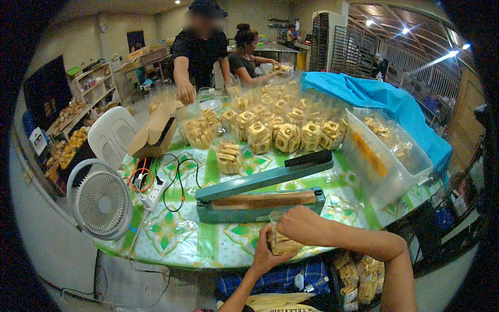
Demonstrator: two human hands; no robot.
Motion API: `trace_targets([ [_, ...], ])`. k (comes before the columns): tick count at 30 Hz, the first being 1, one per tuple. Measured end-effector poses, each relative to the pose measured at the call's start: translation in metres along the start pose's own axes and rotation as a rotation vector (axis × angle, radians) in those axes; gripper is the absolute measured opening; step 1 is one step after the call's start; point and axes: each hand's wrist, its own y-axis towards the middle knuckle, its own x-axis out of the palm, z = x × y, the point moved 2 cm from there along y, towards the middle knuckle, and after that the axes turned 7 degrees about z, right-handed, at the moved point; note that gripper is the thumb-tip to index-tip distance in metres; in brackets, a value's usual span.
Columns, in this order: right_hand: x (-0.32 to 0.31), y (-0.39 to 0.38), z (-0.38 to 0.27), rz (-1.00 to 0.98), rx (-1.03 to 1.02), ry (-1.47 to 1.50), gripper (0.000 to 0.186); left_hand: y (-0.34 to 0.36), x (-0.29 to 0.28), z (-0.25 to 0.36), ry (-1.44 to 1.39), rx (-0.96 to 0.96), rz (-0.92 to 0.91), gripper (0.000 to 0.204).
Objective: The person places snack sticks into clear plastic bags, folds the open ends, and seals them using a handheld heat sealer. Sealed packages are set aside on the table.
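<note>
Your left hand (264,250) is closed around the side of a clear bag of pale biscuits (282,244), which you hold at the near edge of the tabletop (179,239), just in front of the sealer (228,212). Your right hand (301,224) is bent over the bag's top; its fingers are hidden, so you cannot tell whether they are clamped on the plastic or apart. The sealer's long arm stands raised, tilting up toward the right. Behind it, one small biscuit bag (229,157) stands apart from the crowd of filled bags (260,136) that stretches to the far edge. Toward the left edge you have a round fan (103,203) with a white power strip (154,195) beside it; near the right edge, a translucent bin (377,171) holds more bags. A co-worker's hand (185,94) reaches over the far edge.
</note>
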Motion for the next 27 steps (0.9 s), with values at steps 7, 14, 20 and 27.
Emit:
trace_targets([
  [7, 0.007, 0.011, 0.011, -0.153, 0.015, -0.039, 0.011, 0.001, 0.002, -0.005, -0.081, -0.041, -0.007, 0.096],
  [14, -0.013, 0.001, 0.011, -0.152, 0.034, 0.018, 0.01, -0.001, 0.002, -0.003, -0.073, -0.09, -0.05, 0.098],
  [20, 0.0, 0.007, 0.008, -0.168, 0.066, 0.067, 0.014, 0.001, 0.001, -0.001, 0.003, -0.008, -0.016, 0.098],
  [27, -0.044, -0.025, 0.005, -0.043, 0.124, 0.182, 0.02, 0.002, 0.0, 0.004, -0.118, -0.04, -0.036, 0.095],
])
